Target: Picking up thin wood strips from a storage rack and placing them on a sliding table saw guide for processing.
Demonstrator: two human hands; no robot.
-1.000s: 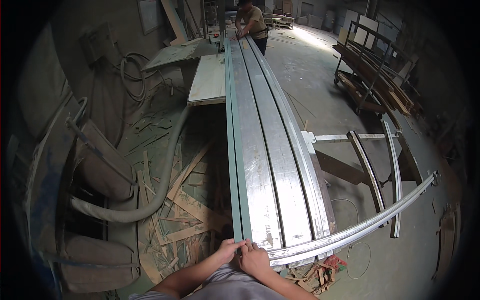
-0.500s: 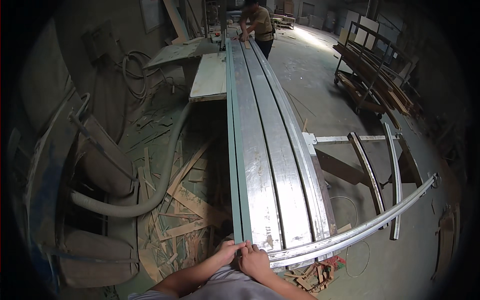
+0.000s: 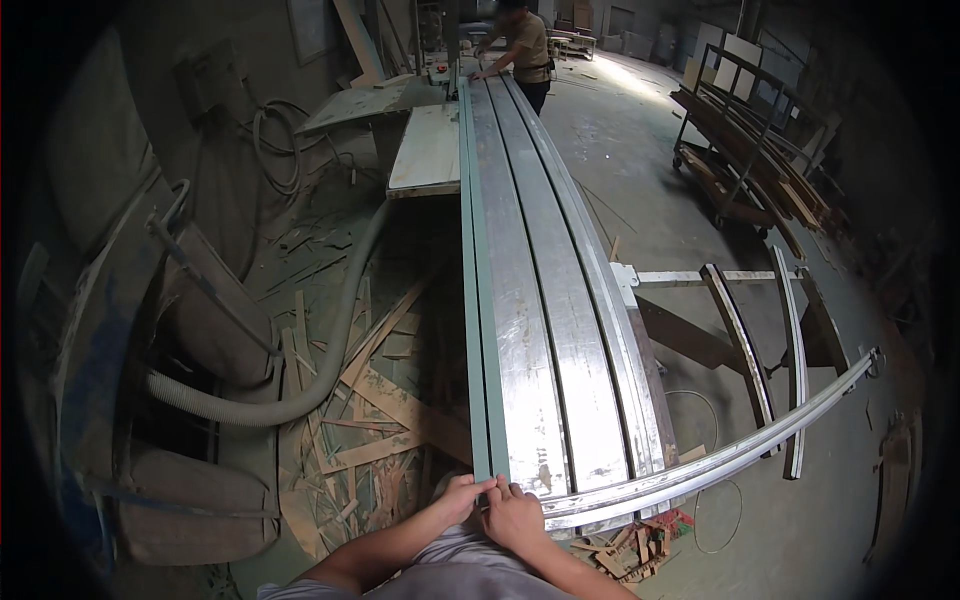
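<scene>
Two long, narrow green strips run side by side along the left edge of a long silver machine table, with a thin dark gap between them. At their near ends, my left hand is closed on the left strip, thumb and fingers pinching it. Just beside it, my right hand is closed at the end of the right strip, its fingers curled and partly hiding the grip. The fingertips of both hands almost touch. At the far end, a co-worker leans over the table with an arm reaching toward the strips.
A silver fence rail crosses the table's near end and extends right. Wood offcuts litter the floor at left, beside a grey hose and dust bags. A loaded cart stands at far right.
The co-worker has shifted, the arm now reaching further left, and a small wooden piece by their hands no longer shows. My hands keep their hold; the view has shifted slightly.
</scene>
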